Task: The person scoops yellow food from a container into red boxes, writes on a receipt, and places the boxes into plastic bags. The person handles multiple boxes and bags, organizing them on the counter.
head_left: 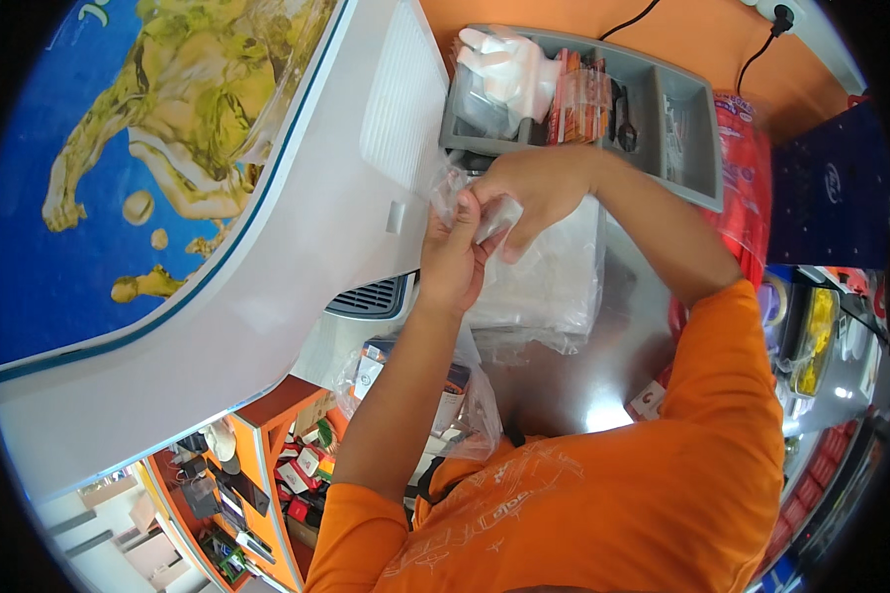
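Note:
Both my hands are together over the counter, working a piece of clear thin plastic, probably a bag. My left hand (452, 259) pinches it, thumb raised. My right hand (542, 193) reaches across from the right, bent over the left, with its fingers closed on the same clear plastic bag (500, 218). Crumpled film sticks out beyond my left thumb. Below my hands lies a flat stack of clear plastic bags (556, 287). Beside my left forearm sits another clear bag (480, 407) with small boxes inside, partly hidden by the arm.
A grey divided tray (645, 124) at the back holds plastic gloves, red packets and dark spoons. To the left stands a large white machine (297, 227) with a blue picture panel. The steel counter (549, 385) runs beneath. Red plastic packaging (742, 178) lies at right.

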{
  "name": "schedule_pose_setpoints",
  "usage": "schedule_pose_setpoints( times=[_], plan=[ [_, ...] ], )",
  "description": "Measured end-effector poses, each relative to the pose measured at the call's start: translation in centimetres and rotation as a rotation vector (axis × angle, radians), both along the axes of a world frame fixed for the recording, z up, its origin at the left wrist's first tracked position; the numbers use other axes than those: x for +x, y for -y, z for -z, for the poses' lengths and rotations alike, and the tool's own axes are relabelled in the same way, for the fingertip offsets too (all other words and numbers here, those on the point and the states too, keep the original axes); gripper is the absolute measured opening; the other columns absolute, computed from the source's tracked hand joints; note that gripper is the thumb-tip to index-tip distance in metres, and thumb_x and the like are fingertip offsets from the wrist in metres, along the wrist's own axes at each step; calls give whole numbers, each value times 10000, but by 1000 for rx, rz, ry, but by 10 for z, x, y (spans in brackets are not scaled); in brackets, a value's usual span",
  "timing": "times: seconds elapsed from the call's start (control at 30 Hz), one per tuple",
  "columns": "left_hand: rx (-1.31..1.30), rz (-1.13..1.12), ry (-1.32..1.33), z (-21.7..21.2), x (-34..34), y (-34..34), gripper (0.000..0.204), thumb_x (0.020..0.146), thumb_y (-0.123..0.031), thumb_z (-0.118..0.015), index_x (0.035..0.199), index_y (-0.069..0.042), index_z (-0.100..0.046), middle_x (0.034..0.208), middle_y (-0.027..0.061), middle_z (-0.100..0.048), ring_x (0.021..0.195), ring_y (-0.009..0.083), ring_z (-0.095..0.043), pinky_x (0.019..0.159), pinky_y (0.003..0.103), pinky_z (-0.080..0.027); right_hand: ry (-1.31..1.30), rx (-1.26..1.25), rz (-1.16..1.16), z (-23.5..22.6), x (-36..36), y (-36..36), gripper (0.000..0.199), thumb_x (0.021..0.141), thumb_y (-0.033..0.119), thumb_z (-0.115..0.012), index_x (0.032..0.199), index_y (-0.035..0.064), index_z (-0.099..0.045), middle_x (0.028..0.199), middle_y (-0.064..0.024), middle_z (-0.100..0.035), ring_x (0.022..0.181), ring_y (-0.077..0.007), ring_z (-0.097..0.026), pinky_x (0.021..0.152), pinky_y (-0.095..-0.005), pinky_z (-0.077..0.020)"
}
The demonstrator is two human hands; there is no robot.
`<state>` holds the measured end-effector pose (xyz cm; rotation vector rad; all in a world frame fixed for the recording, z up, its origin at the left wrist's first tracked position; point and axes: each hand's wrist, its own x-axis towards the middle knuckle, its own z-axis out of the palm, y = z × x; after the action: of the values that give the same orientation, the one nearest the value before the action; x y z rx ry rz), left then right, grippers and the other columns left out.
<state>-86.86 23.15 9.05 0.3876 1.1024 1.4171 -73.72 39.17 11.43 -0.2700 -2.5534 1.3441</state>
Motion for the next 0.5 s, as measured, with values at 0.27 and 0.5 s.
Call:
schedule_pose_setpoints(
  times=[0.27, 0.5],
  plan=[
    [-276, 31, 15, 1, -1, 15, 213, 1019, -214, -606, 1220, -148, -634, 998, -44, -654, 795, 40, -554, 652, 234, -448, 455, 517, 1083, 123, -1, -139, 319, 857, 231, -736, 1085, 9, -719, 1037, -219, -739, 1000, -358, -719, 920, -446, -559],
    [-195, 102, -276, 4, -6, 27, 217, 1000, -238, -619, 1093, -60, -700, 930, -26, -658, 820, 54, -537, 747, 239, -431, 342, 407, 1062, 54, 26, -136, 411, 802, 239, -819, 1120, -3, -723, 1013, -194, -748, 946, -342, -721, 878, -417, -567]
  ],
)
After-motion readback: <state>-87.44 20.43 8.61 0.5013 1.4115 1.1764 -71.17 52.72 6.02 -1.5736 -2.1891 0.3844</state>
